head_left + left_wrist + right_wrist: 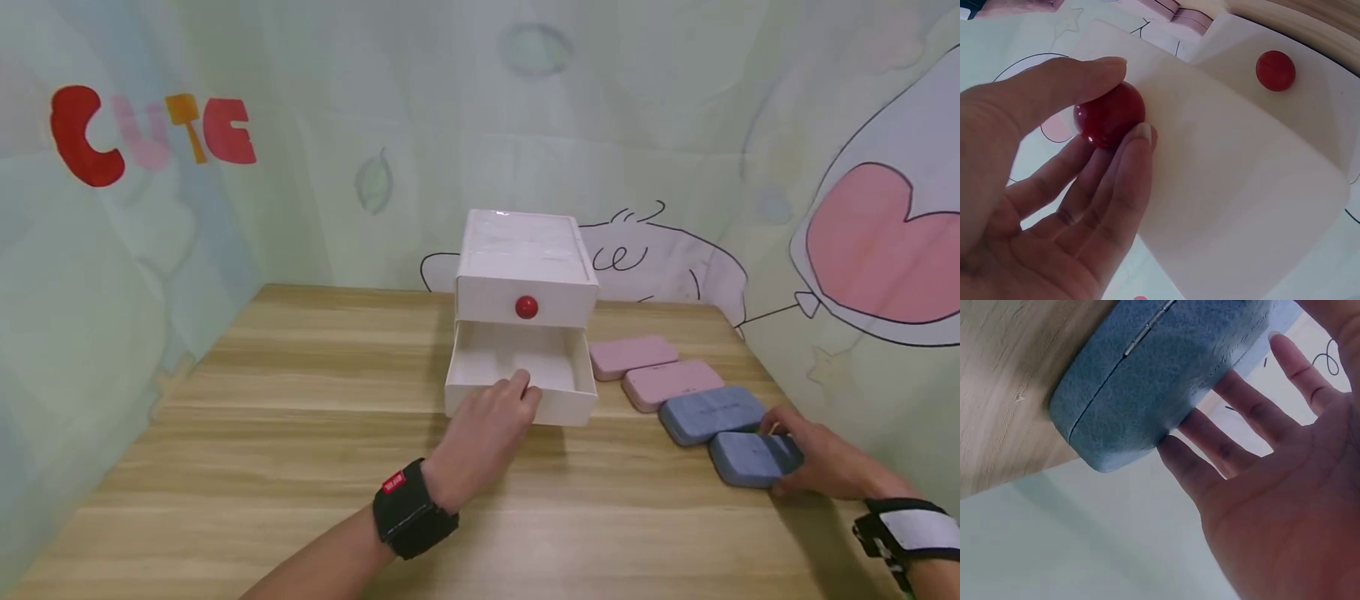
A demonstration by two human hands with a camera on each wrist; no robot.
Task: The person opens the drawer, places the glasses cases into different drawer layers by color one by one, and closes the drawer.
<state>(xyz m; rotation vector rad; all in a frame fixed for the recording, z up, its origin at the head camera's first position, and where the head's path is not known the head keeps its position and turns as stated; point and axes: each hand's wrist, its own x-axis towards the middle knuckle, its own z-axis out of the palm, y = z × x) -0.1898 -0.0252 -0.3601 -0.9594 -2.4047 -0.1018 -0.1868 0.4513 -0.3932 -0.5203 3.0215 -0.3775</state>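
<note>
On the table, the lower drawer [562,408] of a white two-drawer box [525,246] is pulled out, its inside bare. With thumb and fingertips, my left hand [483,433] pinches the red knob [1107,115] on that drawer's front. Off to the right, my right hand [832,458] grips the right end of the nearest blue glasses case [746,462], thumb on the near side and fingers on the far side. In the right wrist view, fingertips meet the side of this hinged case [1141,394]. Another blue glasses case [708,412] lies just behind it.
Two pink glasses cases [675,382] continue the slanting row back toward the box. The upper drawer, with its own red knob [527,307], is closed. A printed curtain [337,167] hangs behind and beside the wooden table [300,392].
</note>
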